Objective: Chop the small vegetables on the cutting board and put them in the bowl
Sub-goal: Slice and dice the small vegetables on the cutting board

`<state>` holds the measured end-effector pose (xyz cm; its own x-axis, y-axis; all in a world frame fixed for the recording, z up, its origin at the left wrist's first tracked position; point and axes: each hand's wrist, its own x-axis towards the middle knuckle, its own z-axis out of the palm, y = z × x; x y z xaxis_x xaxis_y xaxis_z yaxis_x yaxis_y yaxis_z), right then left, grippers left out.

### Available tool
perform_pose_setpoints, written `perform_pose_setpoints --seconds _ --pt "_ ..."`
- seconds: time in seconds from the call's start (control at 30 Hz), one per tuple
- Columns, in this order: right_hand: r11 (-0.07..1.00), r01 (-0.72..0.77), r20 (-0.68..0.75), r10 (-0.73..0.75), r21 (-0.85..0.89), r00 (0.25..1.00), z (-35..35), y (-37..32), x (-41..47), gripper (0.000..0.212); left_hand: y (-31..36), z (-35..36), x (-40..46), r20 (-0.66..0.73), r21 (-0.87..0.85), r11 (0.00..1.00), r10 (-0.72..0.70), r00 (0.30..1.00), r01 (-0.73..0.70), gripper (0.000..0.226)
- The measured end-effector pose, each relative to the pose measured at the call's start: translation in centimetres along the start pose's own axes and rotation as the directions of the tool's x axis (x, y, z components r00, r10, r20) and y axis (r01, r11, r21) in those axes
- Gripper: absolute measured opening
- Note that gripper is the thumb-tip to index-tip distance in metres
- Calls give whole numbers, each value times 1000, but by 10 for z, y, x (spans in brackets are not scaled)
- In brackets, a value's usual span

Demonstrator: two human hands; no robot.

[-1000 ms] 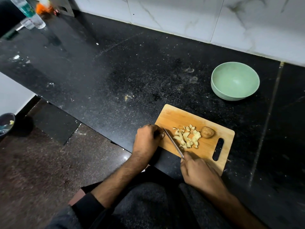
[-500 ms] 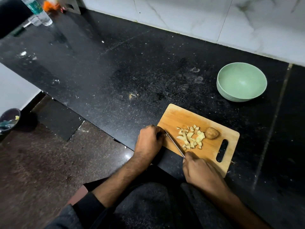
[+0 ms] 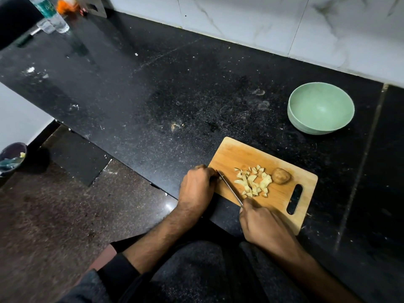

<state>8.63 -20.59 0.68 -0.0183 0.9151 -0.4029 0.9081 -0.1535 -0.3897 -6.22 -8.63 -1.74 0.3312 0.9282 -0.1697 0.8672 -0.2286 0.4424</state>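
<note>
Black speckled surface, chopping under way — pieces not yet moved to bowl.

Nearest: right hand curled round knife handle, blade lying slantwise over near-left corner of wooden cutting board; left hand fisted at blade's far tip, seemingly pinching something small there, too hidden to tell what. Just right of blade, heap of pale chopped pieces; touching its right side, one whole brown vegetable uncut. Near corner of board overhangs surface edge — worth watching when pressing down. Likely next: halve that last one, then gather. Farther back-right, well apart, green bowl, nothing inside; open dark stone between board and bowl, white tiled wall behind.
</note>
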Motion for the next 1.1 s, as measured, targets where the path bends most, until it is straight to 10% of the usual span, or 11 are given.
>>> perform_pose_setpoints --seconds 0.7,1.1 --pt "994 -97 163 87 55 983 2 19 -22 18 -2 3 3 21 -80 994 81 997 -79 18" --pt "938 -268 -132 301 220 944 -20 37 -45 23 36 18 12 45 -320 916 267 963 -240 17"
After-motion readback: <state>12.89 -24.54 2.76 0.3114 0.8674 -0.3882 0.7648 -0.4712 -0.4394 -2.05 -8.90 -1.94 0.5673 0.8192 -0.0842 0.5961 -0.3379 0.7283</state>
